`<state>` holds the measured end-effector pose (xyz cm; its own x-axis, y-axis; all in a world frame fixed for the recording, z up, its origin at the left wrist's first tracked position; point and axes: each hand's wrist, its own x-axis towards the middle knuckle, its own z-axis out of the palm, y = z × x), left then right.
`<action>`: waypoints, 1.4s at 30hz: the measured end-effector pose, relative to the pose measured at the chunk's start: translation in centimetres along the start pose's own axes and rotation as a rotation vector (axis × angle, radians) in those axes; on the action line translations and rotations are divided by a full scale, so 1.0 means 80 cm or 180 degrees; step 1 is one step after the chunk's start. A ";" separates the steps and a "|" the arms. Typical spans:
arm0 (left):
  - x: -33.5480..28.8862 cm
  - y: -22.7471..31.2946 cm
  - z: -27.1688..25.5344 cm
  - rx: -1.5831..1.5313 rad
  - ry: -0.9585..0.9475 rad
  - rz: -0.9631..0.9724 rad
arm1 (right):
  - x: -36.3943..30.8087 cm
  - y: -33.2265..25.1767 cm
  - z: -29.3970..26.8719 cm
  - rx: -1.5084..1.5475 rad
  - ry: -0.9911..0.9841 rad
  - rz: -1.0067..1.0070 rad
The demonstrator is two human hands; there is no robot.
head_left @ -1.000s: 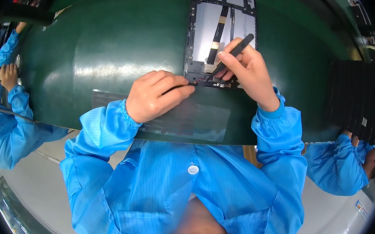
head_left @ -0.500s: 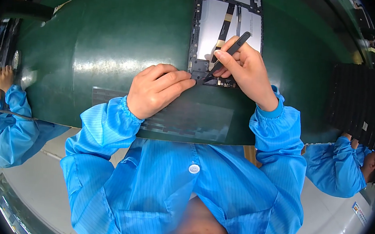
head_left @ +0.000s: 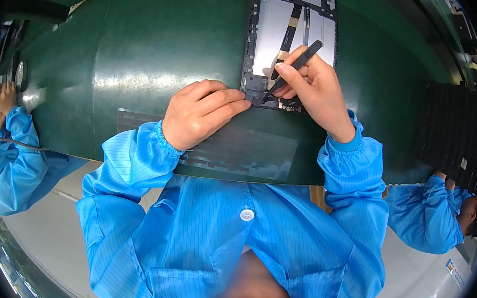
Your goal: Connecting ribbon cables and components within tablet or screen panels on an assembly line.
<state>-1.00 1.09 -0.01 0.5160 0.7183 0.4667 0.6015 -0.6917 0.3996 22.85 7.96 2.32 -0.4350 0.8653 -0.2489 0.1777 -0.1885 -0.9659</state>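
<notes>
An opened tablet (head_left: 266, 38) lies at the far middle, showing its black frame, a silver battery and a dark flex cable (head_left: 288, 37) with gold-coloured patches. My right hand (head_left: 318, 91) is closed around black tweezers (head_left: 306, 54), held slanted like a pen. Their tips point down at the tablet's near edge, left of a small circuit board (head_left: 289, 105); whether they pinch anything is too small to tell. At the near left corner, my left hand (head_left: 199, 111) has its fingers together, fingertips against the tablet's edge. Its thumb is hidden.
On the green table mat (head_left: 140, 44), a clear sheet with dark rectangles (head_left: 238, 154) lies along the near edge. A stack of black trays (head_left: 453, 125) stands at the right. Co-workers in blue sit at the left (head_left: 13, 158) and right (head_left: 425, 216).
The tablet has shifted very slightly to the right in the picture, and the tweezers with it. Both hands keep nearly the same pose.
</notes>
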 end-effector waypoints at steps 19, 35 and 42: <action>0.000 -0.004 -0.002 0.0035 -0.0048 0.0027 | 0.003 -0.001 0.001 -0.0099 -0.0015 -0.0042; -0.008 -0.008 -0.003 0.0507 -0.0233 0.0392 | -0.009 -0.002 0.006 -0.0035 0.0173 -0.0080; -0.011 -0.010 0.003 0.0476 -0.0215 0.0482 | -0.028 0.008 -0.012 -0.0375 0.0341 -0.0430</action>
<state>-1.82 1.03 -0.95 0.6439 0.6140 0.4565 0.5952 -0.7769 0.2053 24.82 6.36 2.32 -0.3666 0.9247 -0.1024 0.2287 -0.0171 -0.9733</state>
